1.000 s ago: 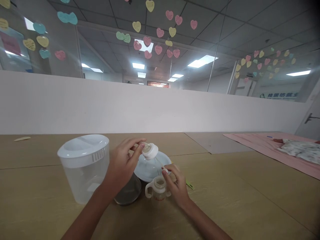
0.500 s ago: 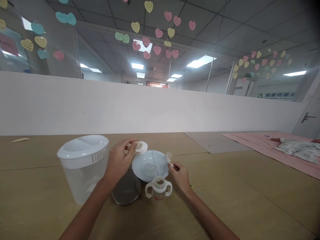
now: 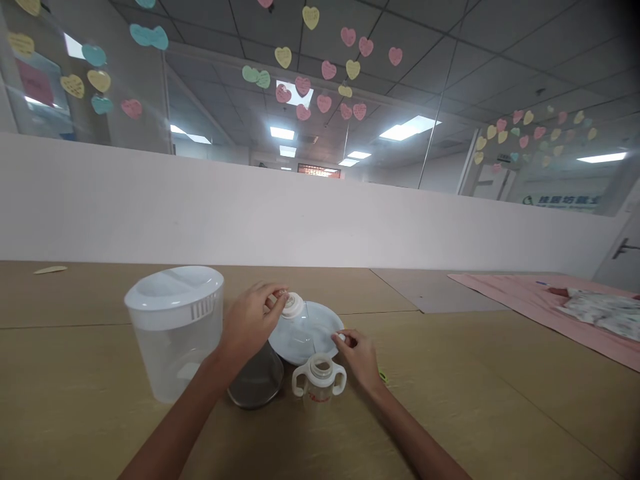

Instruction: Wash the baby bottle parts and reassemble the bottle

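My left hand (image 3: pixel 247 321) is shut on a white bottle collar with a teat (image 3: pixel 292 307), held just over a round translucent white lid (image 3: pixel 306 335). My right hand (image 3: pixel 358 358) pinches a small white piece (image 3: pixel 341 338) at its fingertips, at the lid's right rim. The piece is mostly hidden by the fingers. A two-handled clear baby bottle (image 3: pixel 320 377) stands uncapped just below the lid, close to my right hand. A dark glass bowl (image 3: pixel 255 381) sits under my left wrist.
A large translucent plastic container with a white vented lid (image 3: pixel 175 328) stands left of my left hand on the wooden table (image 3: pixel 450 400). A small yellow-green item (image 3: pixel 383 377) lies by my right hand. A pink mat (image 3: pixel 520 307) with patterned cloth lies far right, before a white partition.
My left hand has lowered the collar toward the lid. My right hand has moved up and right, away from the bottle, and keeps the small piece. The bottle has stayed in place.
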{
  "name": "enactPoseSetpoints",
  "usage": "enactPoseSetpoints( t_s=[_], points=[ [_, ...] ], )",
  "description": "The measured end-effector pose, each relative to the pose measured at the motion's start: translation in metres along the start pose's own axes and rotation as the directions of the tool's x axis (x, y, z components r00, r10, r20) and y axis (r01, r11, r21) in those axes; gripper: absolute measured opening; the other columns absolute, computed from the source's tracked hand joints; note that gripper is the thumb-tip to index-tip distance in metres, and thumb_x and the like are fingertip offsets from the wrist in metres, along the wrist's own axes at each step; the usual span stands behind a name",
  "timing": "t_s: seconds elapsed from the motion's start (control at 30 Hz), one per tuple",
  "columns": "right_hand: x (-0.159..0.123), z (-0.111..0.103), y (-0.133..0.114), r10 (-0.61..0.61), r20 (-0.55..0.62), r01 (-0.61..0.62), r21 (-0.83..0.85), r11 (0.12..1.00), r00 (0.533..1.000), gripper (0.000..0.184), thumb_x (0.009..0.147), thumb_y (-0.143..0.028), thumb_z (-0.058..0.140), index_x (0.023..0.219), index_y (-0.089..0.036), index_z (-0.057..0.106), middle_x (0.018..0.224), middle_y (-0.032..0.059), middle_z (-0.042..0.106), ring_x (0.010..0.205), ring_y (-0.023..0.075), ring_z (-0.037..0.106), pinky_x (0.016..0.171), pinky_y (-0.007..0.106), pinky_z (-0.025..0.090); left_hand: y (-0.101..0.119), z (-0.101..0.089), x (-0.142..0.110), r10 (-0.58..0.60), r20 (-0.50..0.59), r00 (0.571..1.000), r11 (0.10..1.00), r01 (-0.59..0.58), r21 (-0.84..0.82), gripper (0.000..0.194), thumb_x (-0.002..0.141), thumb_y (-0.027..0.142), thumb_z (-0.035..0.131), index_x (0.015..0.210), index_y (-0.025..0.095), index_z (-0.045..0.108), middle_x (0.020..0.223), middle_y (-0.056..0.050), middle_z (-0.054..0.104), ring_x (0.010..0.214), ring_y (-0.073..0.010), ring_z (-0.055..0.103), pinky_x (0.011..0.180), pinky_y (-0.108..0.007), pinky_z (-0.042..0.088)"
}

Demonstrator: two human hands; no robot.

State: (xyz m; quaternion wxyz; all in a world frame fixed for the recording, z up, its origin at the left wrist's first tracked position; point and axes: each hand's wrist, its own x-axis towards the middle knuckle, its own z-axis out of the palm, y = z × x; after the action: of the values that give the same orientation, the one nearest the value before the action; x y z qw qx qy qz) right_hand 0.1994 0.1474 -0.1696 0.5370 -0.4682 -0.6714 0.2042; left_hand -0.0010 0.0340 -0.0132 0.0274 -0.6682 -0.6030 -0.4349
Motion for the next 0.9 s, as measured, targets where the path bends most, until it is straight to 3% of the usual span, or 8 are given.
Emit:
enactPoseSetpoints(
  t_s=[0.23, 0.43, 0.63, 0.73, 0.8, 0.9],
  points=[
    [-0.001, -0.002, -0.001, 0.002, 0.046, 0.007, -0.187, 0.982, 0.999, 0.039, 0.07, -0.054, 0.053, 0.072, -0.018, 0.068, 0.062, 0.0018, 0.053, 0.059, 0.0151, 0.051, 0.055, 0.024, 0.037, 0.004, 0.0, -0.001, 0.002, 0.038, 0.999, 0.999, -0.003, 0.047, 0.031, 0.079, 0.043, 0.042, 0.081, 0.02, 0.064, 0.082, -0.002, 0.066, 0.071, -0.0169, 0.058, 0.063, -0.027, 0.042],
    [-0.003, -0.003, -0.006, -0.069, 0.148, 0.114, -0.318, 0.941, 0.987, 0.041, 0.08, -0.053, 0.043, 0.085, -0.022, 0.069, 0.076, 0.0069, 0.056, 0.078, 0.0203, 0.053, 0.069, 0.03, 0.04, 0.007, 0.004, -0.002, 0.009, 0.109, 0.994, 0.997, -0.017, 0.076, 0.031, 0.079, 0.041, 0.041, 0.081, 0.02, 0.064, 0.081, -0.002, 0.065, 0.072, -0.017, 0.057, 0.063, -0.028, 0.042],
    [-0.004, -0.013, -0.022, -0.185, 0.067, 0.194, -0.174, 0.965, 0.98, 0.039, 0.087, -0.044, 0.035, 0.088, -0.019, 0.065, 0.08, 0.0066, 0.055, 0.082, 0.0194, 0.051, 0.074, 0.032, 0.039, 0.009, 0.014, -0.005, 0.061, 0.144, 0.988, 0.997, -0.068, 0.04, 0.028, 0.082, 0.032, 0.04, 0.088, 0.019, 0.063, 0.089, -0.004, 0.064, 0.073, -0.016, 0.056, 0.066, -0.028, 0.044],
    [-0.009, -0.021, -0.035, -0.36, 0.046, 0.363, -0.071, 0.929, 0.932, 0.034, 0.086, -0.041, 0.038, 0.104, -0.019, 0.057, 0.087, 0.0056, 0.056, 0.085, 0.0189, 0.05, 0.075, 0.033, 0.039, 0.018, 0.023, -0.013, 0.136, 0.199, 0.971, 0.991, -0.131, -0.036, 0.028, 0.083, 0.031, 0.038, 0.095, 0.021, 0.061, 0.093, -0.003, 0.063, 0.078, -0.0156, 0.056, 0.07, -0.028, 0.044],
    [-0.014, -0.024, -0.044, -0.502, 0.065, 0.505, -0.054, 0.861, 0.863, 0.039, 0.082, -0.041, 0.044, 0.115, -0.019, 0.049, 0.094, 0.0062, 0.056, 0.087, 0.0198, 0.05, 0.076, 0.034, 0.038, 0.027, 0.03, -0.02, 0.207, 0.263, 0.942, 0.978, -0.19, -0.088, 0.029, 0.084, 0.029, 0.035, 0.097, 0.022, 0.061, 0.092, -0.003, 0.062, 0.08, -0.0155, 0.056, 0.073, -0.028, 0.044],
    [-0.02, -0.024, -0.053, -0.635, 0.079, 0.639, -0.06, 0.767, 0.769, 0.037, 0.079, -0.036, 0.048, 0.112, -0.018, 0.047, 0.094, 0.0067, 0.057, 0.083, 0.0198, 0.051, 0.073, 0.034, 0.038, 0.038, 0.039, -0.029, 0.29, 0.344, 0.893, 0.956, -0.254, -0.147, 0.028, 0.083, 0.024, 0.036, 0.099, 0.023, 0.06, 0.092, -0.003, 0.061, 0.082, -0.016, 0.055, 0.074, -0.028, 0.044]
  ],
)
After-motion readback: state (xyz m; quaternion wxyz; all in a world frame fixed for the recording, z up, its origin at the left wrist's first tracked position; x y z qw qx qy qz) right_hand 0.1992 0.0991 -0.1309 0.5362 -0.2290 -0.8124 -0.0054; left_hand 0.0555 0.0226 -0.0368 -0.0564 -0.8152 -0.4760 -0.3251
